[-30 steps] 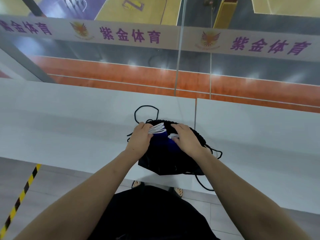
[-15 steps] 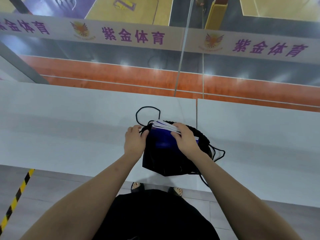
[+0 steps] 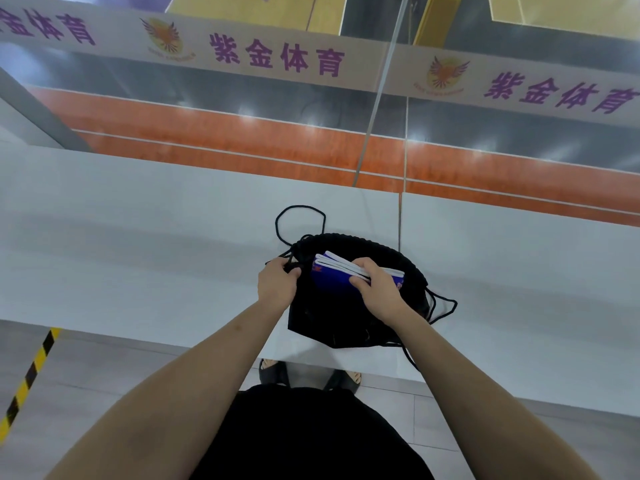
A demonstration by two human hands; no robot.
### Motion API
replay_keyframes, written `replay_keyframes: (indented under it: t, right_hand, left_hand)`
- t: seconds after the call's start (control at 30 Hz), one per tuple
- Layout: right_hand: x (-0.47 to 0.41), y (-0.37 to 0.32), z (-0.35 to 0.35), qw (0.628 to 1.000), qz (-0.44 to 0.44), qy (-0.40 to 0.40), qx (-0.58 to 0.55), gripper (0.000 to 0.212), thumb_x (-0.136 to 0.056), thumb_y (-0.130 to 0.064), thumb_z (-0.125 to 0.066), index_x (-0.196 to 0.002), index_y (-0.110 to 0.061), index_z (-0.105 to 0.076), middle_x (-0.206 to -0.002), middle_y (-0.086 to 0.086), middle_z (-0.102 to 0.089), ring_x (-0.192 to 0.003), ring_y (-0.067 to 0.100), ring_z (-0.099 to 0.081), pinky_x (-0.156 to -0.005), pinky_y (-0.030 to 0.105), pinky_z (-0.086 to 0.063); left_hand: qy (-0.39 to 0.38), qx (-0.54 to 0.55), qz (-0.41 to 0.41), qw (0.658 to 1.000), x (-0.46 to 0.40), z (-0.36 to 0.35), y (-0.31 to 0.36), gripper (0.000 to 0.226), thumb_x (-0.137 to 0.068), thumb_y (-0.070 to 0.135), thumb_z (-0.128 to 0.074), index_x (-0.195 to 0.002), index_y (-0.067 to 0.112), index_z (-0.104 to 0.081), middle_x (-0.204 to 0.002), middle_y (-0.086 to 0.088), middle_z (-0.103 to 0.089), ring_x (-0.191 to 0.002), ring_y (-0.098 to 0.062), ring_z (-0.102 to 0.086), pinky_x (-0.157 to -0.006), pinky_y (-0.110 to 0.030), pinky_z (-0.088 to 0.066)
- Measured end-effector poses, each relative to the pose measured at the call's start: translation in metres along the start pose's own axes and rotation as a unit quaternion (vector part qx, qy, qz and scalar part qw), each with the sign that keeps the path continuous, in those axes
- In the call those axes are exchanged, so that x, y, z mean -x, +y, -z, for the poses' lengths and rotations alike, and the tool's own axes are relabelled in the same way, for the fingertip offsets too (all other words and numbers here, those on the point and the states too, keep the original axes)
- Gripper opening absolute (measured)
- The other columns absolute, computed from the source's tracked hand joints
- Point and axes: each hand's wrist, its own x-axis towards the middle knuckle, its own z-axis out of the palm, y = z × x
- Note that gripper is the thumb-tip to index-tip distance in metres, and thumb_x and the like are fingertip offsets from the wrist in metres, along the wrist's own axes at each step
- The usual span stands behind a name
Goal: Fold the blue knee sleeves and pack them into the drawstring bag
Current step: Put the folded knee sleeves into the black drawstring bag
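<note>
I see folded blue knee sleeves [image 3: 330,279], white-edged, half inside black drawstring bag [image 3: 346,323]; right hand [image 3: 377,289] pinches them, left hand [image 3: 277,287] apparently clenches its rim.

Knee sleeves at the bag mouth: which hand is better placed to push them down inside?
Right. The right hand already grips the folded knee sleeves at the drawstring bag opening; the left hand is holding the rim.

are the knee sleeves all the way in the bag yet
Not fully: the folded knee sleeves stick out of the bag mouth, gripped by the right hand.
</note>
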Motion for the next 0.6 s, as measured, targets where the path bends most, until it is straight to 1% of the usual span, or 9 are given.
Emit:
replay_keyframes:
  t: [0.07, 0.13, 0.2, 0.3, 0.33, 0.47, 0.6]
  right_hand:
    - [-0.005, 0.001, -0.001, 1.000, -0.004, -0.019, 0.016, 0.021, -0.104, -0.017, -0.058, -0.123, -0.025, -0.058, -0.118, -0.006, -0.066, -0.107, 0.010, -0.060, -0.087, 0.023, -0.046]
    - [-0.011, 0.000, -0.003, 0.999, -0.009, -0.035, 0.024, 0.022, -0.104, -0.018, -0.059, -0.124, -0.025, -0.058, -0.120, -0.005, -0.066, -0.110, 0.014, -0.059, -0.093, 0.029, -0.047]
    - [-0.018, -0.003, -0.006, 0.998, -0.020, -0.054, 0.039, 0.023, -0.104, -0.020, -0.060, -0.126, -0.026, -0.058, -0.121, -0.004, -0.065, -0.110, 0.016, -0.059, -0.094, 0.032, -0.048]
    - [-0.031, -0.005, -0.010, 0.995, -0.033, -0.064, 0.076, 0.023, -0.103, -0.020, -0.060, -0.126, -0.025, -0.059, -0.117, 0.001, -0.065, -0.105, 0.021, -0.059, -0.087, 0.033, -0.045]
    - [-0.034, -0.005, -0.012, 0.994, -0.032, -0.062, 0.090, 0.024, -0.103, -0.019, -0.059, -0.126, -0.023, -0.060, -0.116, 0.003, -0.065, -0.104, 0.023, -0.060, -0.086, 0.034, -0.046]
    - [-0.043, 0.005, -0.022, 0.987, -0.023, -0.053, 0.148, 0.030, -0.102, -0.018, -0.060, -0.132, -0.018, -0.060, -0.120, 0.014, -0.063, -0.107, 0.032, -0.061, -0.092, 0.038, -0.049]
    - [-0.043, 0.007, -0.034, 0.988, -0.004, -0.056, 0.145, 0.028, -0.099, -0.020, -0.065, -0.127, -0.022, -0.064, -0.118, 0.012, -0.063, -0.107, 0.032, -0.063, -0.096, 0.039, -0.051]
  left_hand:
    - [0.005, 0.029, -0.011, 1.000, 0.006, 0.002, 0.003, 0.026, -0.095, 0.023, -0.059, -0.119, 0.014, -0.064, -0.108, -0.002, -0.068, -0.093, -0.018, -0.063, -0.076, -0.026, -0.046]
    - [0.000, 0.034, -0.027, 0.999, 0.010, 0.005, 0.005, 0.027, -0.096, 0.024, -0.057, -0.121, 0.014, -0.062, -0.112, 0.000, -0.067, -0.097, -0.017, -0.062, -0.080, -0.026, -0.045]
    - [0.002, 0.035, -0.038, 0.999, 0.012, 0.006, 0.006, 0.028, -0.097, 0.023, -0.057, -0.123, 0.014, -0.061, -0.113, 0.001, -0.066, -0.100, -0.016, -0.061, -0.083, -0.026, -0.044]
    - [0.012, 0.052, -0.049, 0.997, 0.016, 0.009, 0.008, 0.026, -0.098, 0.022, -0.057, -0.123, 0.016, -0.061, -0.112, 0.002, -0.067, -0.101, -0.015, -0.062, -0.085, -0.025, -0.045]
    - [0.014, 0.055, -0.054, 0.997, 0.017, 0.011, 0.008, 0.025, -0.098, 0.021, -0.057, -0.122, 0.016, -0.061, -0.111, 0.003, -0.067, -0.100, -0.015, -0.062, -0.084, -0.025, -0.046]
    - [0.020, 0.064, -0.074, 0.995, 0.019, 0.016, 0.014, 0.023, -0.097, 0.022, -0.056, -0.119, 0.017, -0.060, -0.109, 0.004, -0.067, -0.100, -0.015, -0.063, -0.088, -0.029, -0.049]
    - [0.019, 0.055, -0.088, 0.994, 0.019, 0.018, 0.019, 0.022, -0.097, 0.024, -0.056, -0.117, 0.018, -0.060, -0.107, 0.006, -0.067, -0.099, -0.013, -0.063, -0.090, -0.030, -0.050]
